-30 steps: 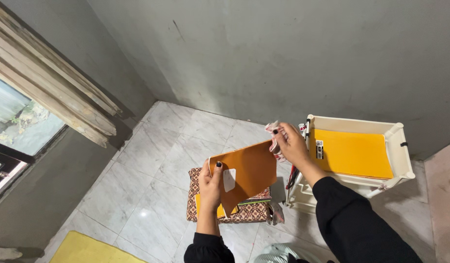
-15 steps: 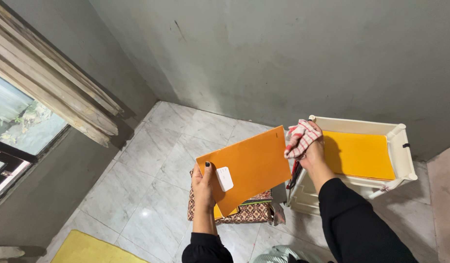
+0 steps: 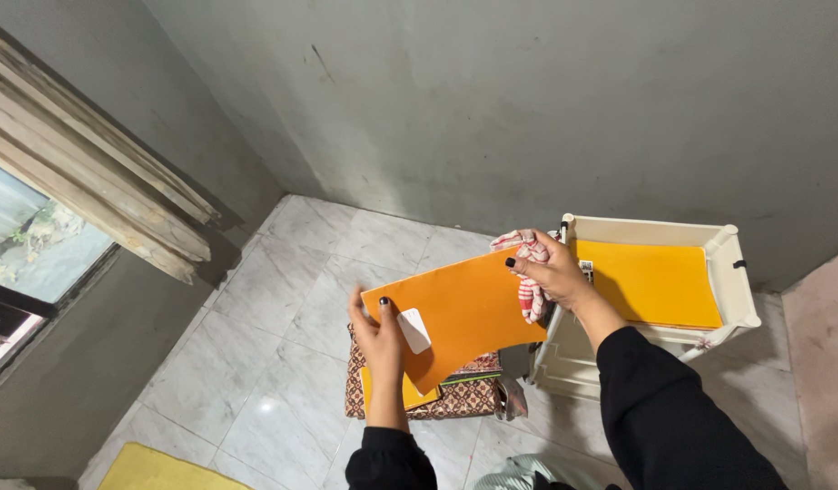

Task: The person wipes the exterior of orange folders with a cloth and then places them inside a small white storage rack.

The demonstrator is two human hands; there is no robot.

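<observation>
Head view: patterned bag (image 3: 455, 396) half-hidden behind orange folder (image 3: 464, 308)

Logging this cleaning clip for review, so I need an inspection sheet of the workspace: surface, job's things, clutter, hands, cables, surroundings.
Surface: pale marble floor tiles, glossy.
Job's things: orange sheet with a white label, held up; red-and-white cloth at its top right edge.
Clutter: patterned bag on the floor with a yellow sheet on it; cream plastic rack holding another orange sheet; yellow mat.
Hands: left hand grips the sheet's left edge; right hand holds the cloth against it.
Cables: nothing seen.
Surroundings: grey wall, window at left.
</observation>
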